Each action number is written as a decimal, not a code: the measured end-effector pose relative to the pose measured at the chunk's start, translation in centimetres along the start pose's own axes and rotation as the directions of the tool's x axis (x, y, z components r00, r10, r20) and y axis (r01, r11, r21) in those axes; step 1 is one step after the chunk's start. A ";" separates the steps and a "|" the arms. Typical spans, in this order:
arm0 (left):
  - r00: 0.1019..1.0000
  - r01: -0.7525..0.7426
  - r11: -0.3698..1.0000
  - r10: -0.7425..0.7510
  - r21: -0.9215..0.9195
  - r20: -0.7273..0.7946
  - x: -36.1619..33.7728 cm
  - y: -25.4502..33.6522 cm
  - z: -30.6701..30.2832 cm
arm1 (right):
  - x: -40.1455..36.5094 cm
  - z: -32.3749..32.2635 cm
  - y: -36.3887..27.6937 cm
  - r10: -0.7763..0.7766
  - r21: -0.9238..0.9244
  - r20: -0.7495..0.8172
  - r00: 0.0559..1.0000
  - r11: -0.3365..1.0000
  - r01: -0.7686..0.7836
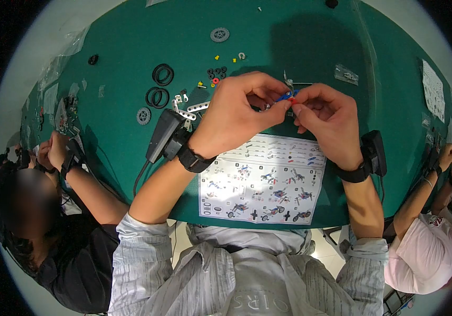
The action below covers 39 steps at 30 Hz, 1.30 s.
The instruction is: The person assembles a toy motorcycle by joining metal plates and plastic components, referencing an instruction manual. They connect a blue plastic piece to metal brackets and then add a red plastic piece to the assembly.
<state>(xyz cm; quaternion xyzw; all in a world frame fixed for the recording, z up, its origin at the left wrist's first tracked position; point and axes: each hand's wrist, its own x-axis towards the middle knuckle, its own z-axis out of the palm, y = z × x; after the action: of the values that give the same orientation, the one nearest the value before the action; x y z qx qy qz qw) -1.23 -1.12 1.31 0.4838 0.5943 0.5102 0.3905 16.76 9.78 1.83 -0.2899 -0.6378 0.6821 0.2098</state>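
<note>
My left hand [244, 108] and my right hand [328, 113] meet over the top of a printed instruction sheet [260, 179]. Between their fingertips is a small blue and red model part [288, 97] with some metal pieces on it. Fingers of my left hand are closed on its left side. My right thumb and forefinger pinch it by the red piece. A thin metal rod shows just above the right fingers. Much of the part is hidden by the fingers.
Left of my hands lie black rubber tyres [162, 75], perforated metal strips [198, 107], black rings [216, 72] and yellow bits. Grey wheels [219, 35] rest farther off. A small plastic bag [346, 75] lies to the right. Other people work at both sides.
</note>
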 end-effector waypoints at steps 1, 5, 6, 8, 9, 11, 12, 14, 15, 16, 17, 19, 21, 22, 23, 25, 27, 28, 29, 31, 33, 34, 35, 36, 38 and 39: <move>1.000 0.005 1.000 -0.005 -0.004 0.002 0.0 0.0 0.0 | 0.0 0.0 0.0 0.002 -0.005 0.001 1.000 1.000 -0.002; 1.000 0.019 1.000 -0.019 -0.014 0.008 0.0 0.2 -0.1 | 0.0 0.0 0.0 0.004 -0.006 0.004 1.000 1.000 -0.004; 1.000 0.020 1.000 -0.020 -0.014 0.010 0.0 0.2 -0.1 | 0.0 0.0 0.0 0.003 -0.002 0.002 1.000 1.000 -0.003; 1.000 0.026 0.999 -0.026 -0.021 0.012 0.1 0.1 -0.1 | 0.0 -0.1 -0.1 0.006 -0.016 0.009 1.000 1.000 -0.006; 0.999 0.029 0.999 -0.029 -0.024 0.014 0.1 0.1 -0.1 | 0.0 -0.1 -0.1 0.007 -0.023 0.012 1.000 1.000 -0.007; 0.999 0.032 0.999 -0.031 -0.018 0.016 0.1 0.1 -0.2 | 0.0 -0.1 -0.2 0.008 -0.015 0.015 1.000 1.000 -0.008; 0.999 0.033 0.999 -0.033 -0.015 0.017 0.1 0.1 -0.2 | 0.0 -0.1 -0.2 0.008 -0.012 0.016 1.000 1.000 -0.008; 0.999 0.036 0.999 -0.036 -0.023 0.018 0.1 0.0 -0.2 | 0.0 -0.2 -0.1 0.003 -0.014 0.019 1.000 1.000 -0.003; 0.999 0.038 0.999 -0.037 -0.028 0.019 0.1 0.0 -0.2 | 0.0 -0.2 -0.1 0.001 -0.015 0.021 1.000 1.000 -0.001; 0.999 0.037 0.999 -0.037 -0.030 0.018 0.0 0.0 -0.2 | 0.0 -0.2 -0.1 0.003 -0.011 0.023 1.000 1.000 -0.003; 0.999 0.036 0.999 -0.036 -0.033 0.018 0.0 0.1 -0.2 | 0.0 -0.2 -0.1 0.005 -0.008 0.026 1.000 1.000 -0.005; 0.999 0.038 0.999 -0.038 -0.035 0.018 0.0 0.2 -0.2 | 0.0 -0.2 -0.2 0.007 -0.001 0.025 1.000 1.000 -0.007; 0.999 0.044 0.998 -0.043 -0.035 0.018 0.0 0.3 -0.2 | 0.0 -0.2 -0.3 0.007 0.005 0.018 1.000 1.000 -0.007; 0.999 0.048 0.998 -0.047 -0.044 0.021 0.0 0.3 -0.2 | 0.0 -0.2 -0.4 0.004 -0.006 0.018 1.000 1.000 -0.004; 0.998 0.051 0.997 -0.050 -0.053 0.024 0.0 0.3 -0.3 | 0.0 -0.3 -0.4 0.001 -0.017 0.018 1.000 1.000 0.000; 0.998 0.056 0.995 -0.055 -0.080 0.015 0.1 0.3 -0.2 | 0.0 -0.4 -0.4 0.000 -0.029 0.019 1.000 1.000 0.001; 0.998 0.059 0.992 -0.061 -0.115 -0.007 0.1 0.2 -0.1 | 0.0 -0.5 -0.4 0.006 -0.031 0.021 1.000 1.000 -0.006; 0.998 0.058 0.994 -0.058 -0.098 0.004 0.1 0.2 -0.1 | 0.1 -0.5 -0.4 0.007 -0.021 0.024 1.000 1.000 -0.007; 0.998 0.057 0.995 -0.056 -0.080 0.016 0.0 0.4 -0.2 | 0.1 -0.6 -0.3 0.008 -0.010 0.028 1.000 1.000 -0.008; 0.998 0.058 0.996 -0.056 -0.064 0.030 0.0 0.4 -0.3 | 0.1 -0.5 -0.3 0.012 -0.010 0.030 0.999 1.000 -0.012; 0.998 0.061 0.996 -0.058 -0.066 0.037 0.1 0.3 -0.3 | 0.0 -0.4 -0.5 0.017 -0.031 0.027 1.000 0.999 -0.016; 0.998 0.056 0.997 -0.054 -0.061 0.036 0.0 0.3 -0.3 | 0.0 -0.4 -0.5 0.013 -0.027 0.031 0.999 1.000 -0.012; 0.998 0.050 0.997 -0.048 -0.055 0.035 0.0 0.4 -0.4 | 0.0 -0.4 -0.4 0.009 -0.023 0.036 0.999 1.000 -0.008; 0.998 0.045 0.998 -0.044 -0.050 0.034 0.0 0.4 -0.4 | 0.0 -0.4 -0.4 0.004 -0.018 0.041 0.999 1.000 -0.003; 0.999 0.044 0.998 -0.042 -0.051 0.032 0.1 0.4 -0.4 | 0.0 -0.4 -0.3 -0.003 0.004 0.039 0.999 1.000 0.003; 0.999 0.044 0.998 -0.042 -0.052 0.031 0.0 0.4 -0.4 | 0.0 -0.3 -0.2 -0.006 0.015 0.038 0.999 1.000 0.006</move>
<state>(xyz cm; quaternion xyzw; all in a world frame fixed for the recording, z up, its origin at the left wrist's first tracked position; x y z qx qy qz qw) -1.52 -1.15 1.78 0.4682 0.5850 0.5098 0.4228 16.96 10.06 2.03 -0.2734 -0.6374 0.6915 0.2019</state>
